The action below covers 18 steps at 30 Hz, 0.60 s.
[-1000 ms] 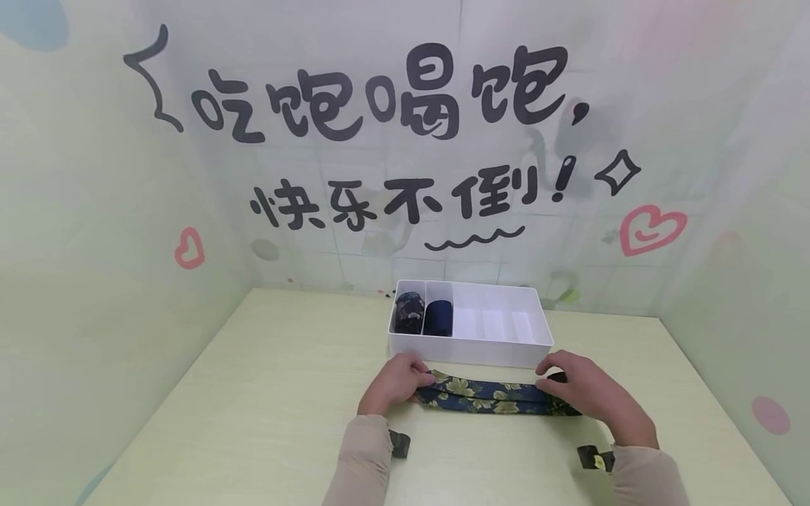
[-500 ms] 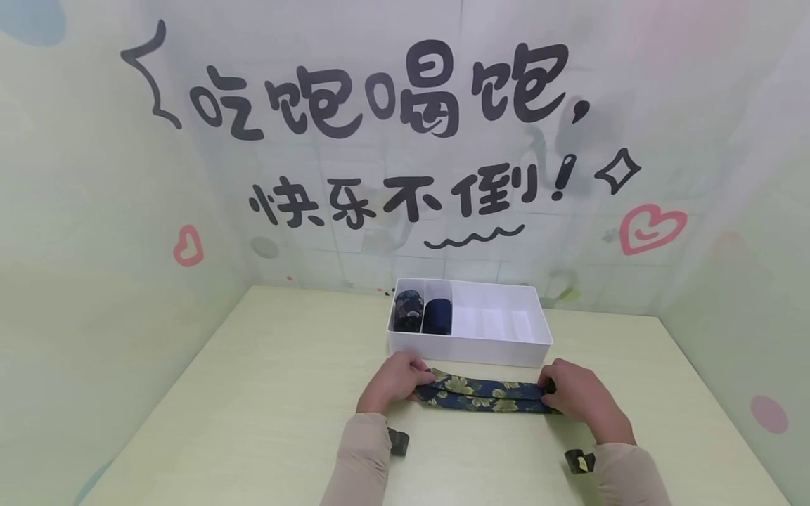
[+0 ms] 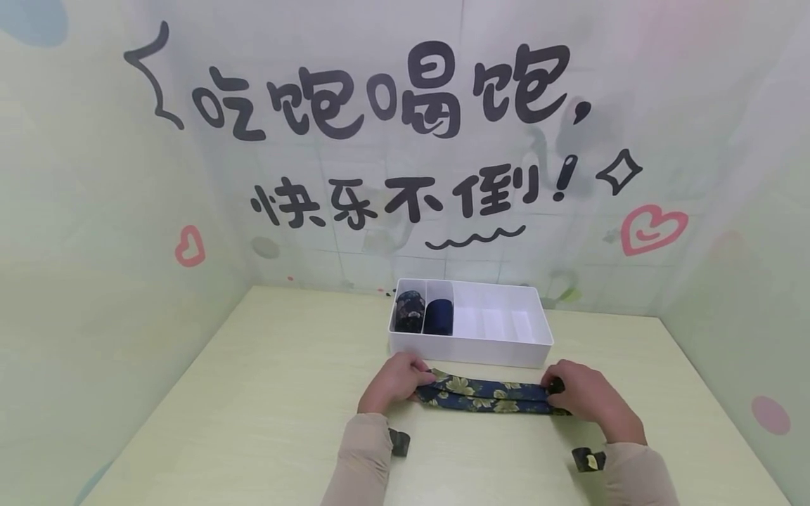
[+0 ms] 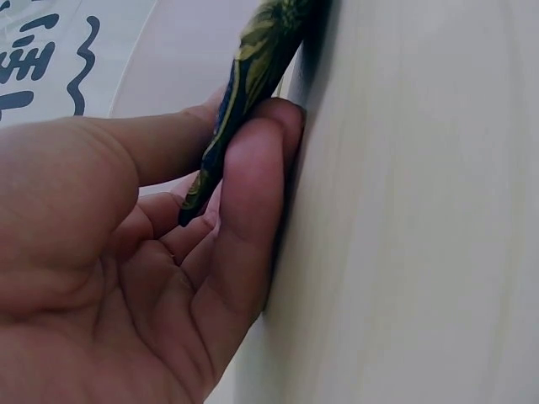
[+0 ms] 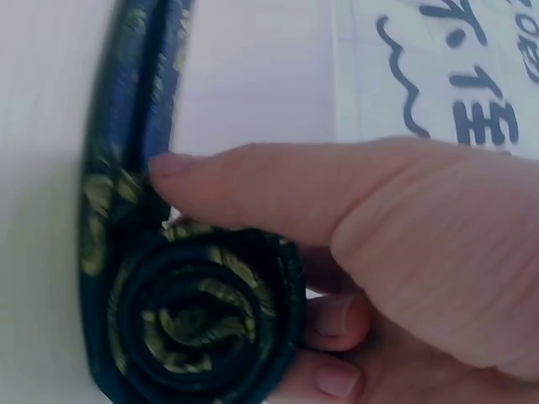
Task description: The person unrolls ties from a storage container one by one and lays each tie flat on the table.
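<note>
A navy necktie (image 3: pixel 484 395) with yellow-green flowers lies stretched across the table in front of the white box. My left hand (image 3: pixel 397 379) pinches its left end between thumb and fingers. In the left wrist view, the tie's edge (image 4: pixel 244 93) stands between the thumb and forefinger, the fingers' backs close to the tabletop. At the other end my right hand (image 3: pixel 588 393) grips the part wound into a coil. The right wrist view shows this spiral roll (image 5: pixel 202 320) end-on, with the thumb (image 5: pixel 253 181) over the flat strip and fingertips against the roll's side.
Behind the tie stands a white divided box (image 3: pixel 471 348). Its two left compartments hold a dark patterned roll (image 3: pixel 410 313) and a plain navy roll (image 3: pixel 439 318). A printed curtain (image 3: pixel 405 154) hangs behind the pale table (image 3: pixel 253 422).
My right hand has closed its fingers around the coil, shifting left along the tie and then slightly back right. The left hand keeps its pinch in the same spot.
</note>
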Tool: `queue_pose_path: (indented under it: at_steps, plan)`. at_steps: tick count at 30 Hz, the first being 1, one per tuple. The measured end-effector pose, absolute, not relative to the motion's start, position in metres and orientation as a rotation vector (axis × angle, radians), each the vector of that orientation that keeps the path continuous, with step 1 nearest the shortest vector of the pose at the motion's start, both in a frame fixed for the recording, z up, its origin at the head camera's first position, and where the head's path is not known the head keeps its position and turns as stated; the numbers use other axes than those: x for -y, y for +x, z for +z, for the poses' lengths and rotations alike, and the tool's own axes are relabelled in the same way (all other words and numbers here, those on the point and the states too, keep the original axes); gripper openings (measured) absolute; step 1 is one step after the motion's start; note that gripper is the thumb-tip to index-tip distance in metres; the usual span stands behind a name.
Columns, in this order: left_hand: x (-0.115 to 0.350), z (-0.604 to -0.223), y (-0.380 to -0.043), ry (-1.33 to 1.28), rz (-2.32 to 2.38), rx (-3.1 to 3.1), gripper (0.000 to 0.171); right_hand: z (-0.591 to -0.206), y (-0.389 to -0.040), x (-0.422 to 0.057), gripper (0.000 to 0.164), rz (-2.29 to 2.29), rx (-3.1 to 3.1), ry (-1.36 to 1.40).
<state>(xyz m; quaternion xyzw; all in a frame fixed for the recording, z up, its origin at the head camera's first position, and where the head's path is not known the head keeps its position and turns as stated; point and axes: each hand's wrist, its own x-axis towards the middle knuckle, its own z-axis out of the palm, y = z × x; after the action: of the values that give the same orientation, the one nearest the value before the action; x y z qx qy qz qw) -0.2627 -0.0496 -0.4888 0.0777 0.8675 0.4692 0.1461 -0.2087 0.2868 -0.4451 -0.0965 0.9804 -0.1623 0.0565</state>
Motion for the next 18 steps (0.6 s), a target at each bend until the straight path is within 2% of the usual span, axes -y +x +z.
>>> queue_pose_path:
  at_steps: [10,18]
  plan:
    - [0.049,-0.488,-0.263,0.21,1.351,-2.496,0.018,-0.434,-0.208,-0.315,0.028,-0.687,-2.874,-0.276]
    - [0.05,-0.488,-0.262,0.221,1.345,-2.499,0.017,-0.432,-0.208,-0.338,0.029,-0.712,-2.854,-0.174]
